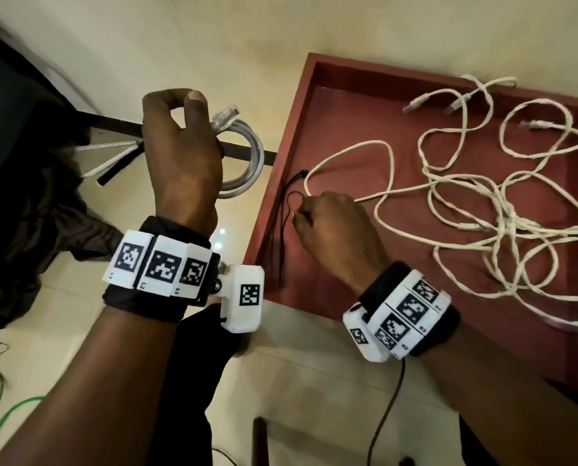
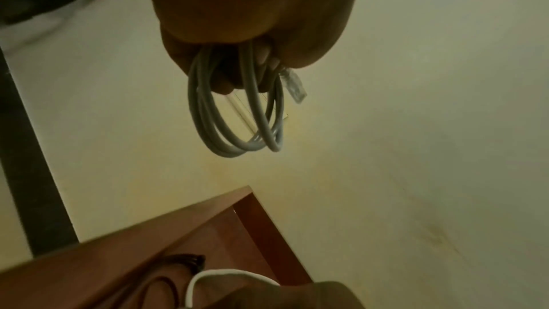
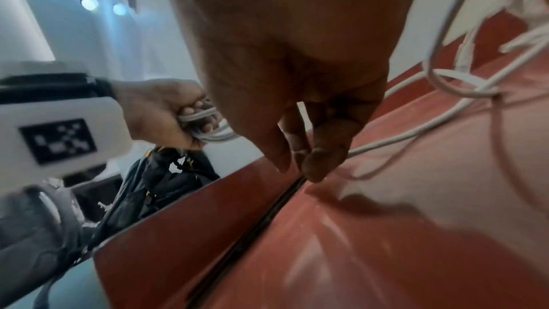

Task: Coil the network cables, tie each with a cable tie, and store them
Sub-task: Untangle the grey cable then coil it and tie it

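My left hand (image 1: 186, 129) is raised over the floor left of the red tray (image 1: 301, 105) and grips a coiled grey network cable (image 1: 247, 159). Its clear plug (image 1: 225, 116) sticks up beside my thumb. In the left wrist view the coil (image 2: 237, 121) hangs in several loops from my curled fingers. My right hand (image 1: 297, 215) is down inside the tray's left side, where its thumb and forefinger pinch one of the black cable ties (image 1: 282, 230). The right wrist view shows the fingertips (image 3: 318, 163) meeting on the tie (image 3: 267, 215). Loose white cables (image 1: 482, 196) lie tangled across the tray.
A dark bag (image 1: 28, 213) and a black bar (image 1: 112, 127) lie on the pale floor at the left. A green cable (image 1: 8, 415) runs along the floor at the bottom left. A thin dark wire (image 1: 388, 408) hangs from my right wrist unit.
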